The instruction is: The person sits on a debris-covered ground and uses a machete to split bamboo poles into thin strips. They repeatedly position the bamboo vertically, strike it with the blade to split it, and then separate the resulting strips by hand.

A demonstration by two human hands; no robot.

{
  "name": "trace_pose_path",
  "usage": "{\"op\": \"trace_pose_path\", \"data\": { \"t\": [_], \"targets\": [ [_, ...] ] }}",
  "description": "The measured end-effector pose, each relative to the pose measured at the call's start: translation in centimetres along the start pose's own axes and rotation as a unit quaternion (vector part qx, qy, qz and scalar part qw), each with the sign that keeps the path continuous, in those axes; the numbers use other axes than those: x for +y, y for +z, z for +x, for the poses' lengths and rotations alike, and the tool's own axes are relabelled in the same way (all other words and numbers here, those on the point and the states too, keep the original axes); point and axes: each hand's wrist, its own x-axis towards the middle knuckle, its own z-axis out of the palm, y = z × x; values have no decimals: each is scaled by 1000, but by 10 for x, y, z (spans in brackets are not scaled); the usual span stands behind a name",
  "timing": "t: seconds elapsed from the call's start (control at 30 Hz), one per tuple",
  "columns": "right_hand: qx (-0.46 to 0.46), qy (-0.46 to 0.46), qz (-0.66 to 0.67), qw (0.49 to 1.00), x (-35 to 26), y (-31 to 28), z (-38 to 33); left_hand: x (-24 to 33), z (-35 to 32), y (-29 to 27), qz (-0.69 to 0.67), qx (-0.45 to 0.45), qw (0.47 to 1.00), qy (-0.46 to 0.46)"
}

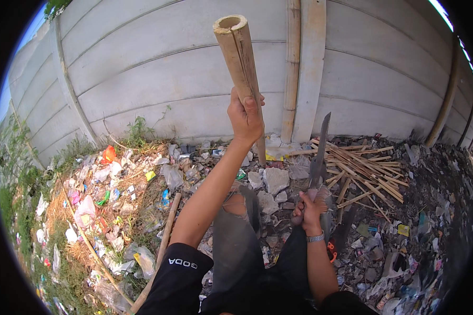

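Note:
My left hand (246, 119) is wrapped round a thick bamboo pole (239, 58), held upright in front of me. The pole's hollow cut end faces up, and a dark crack runs down its side from the rim. Its lower end reaches down toward the rubble. Lower and to the right, my right hand (312, 211) grips a machete (319, 157) by its handle, which the fingers mostly cover. The long dark blade points upward, apart from the bamboo.
Split bamboo strips (370, 170) lie piled at the right by a concrete wall (168, 68). Broken concrete chunks (276, 180) lie ahead of my knees. Litter (102, 194) and weeds cover the left ground. A long bamboo pole (165, 239) lies left of my leg.

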Motion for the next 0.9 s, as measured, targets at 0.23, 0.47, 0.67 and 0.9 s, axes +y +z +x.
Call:
{"op": "trace_pose_path", "data": {
  "t": [0.23, 0.47, 0.67, 0.9],
  "targets": [
    [-10, -9, 19, 1000, -1, 6, -7, -35, -72, 0, 105, -254, 956, -107],
    [-15, -29, 24, 999, -3, 3, -11, -28, -80, 1, 84, -297, 946, -95],
    [-10, -19, 43, 999, -8, -2, -9, -21, -66, -8, 77, -217, 963, -138],
    [-9, -36, 26, 999, -16, -8, -25, 28, -58, -238, 195, 348, 906, -140]
  ]
}}
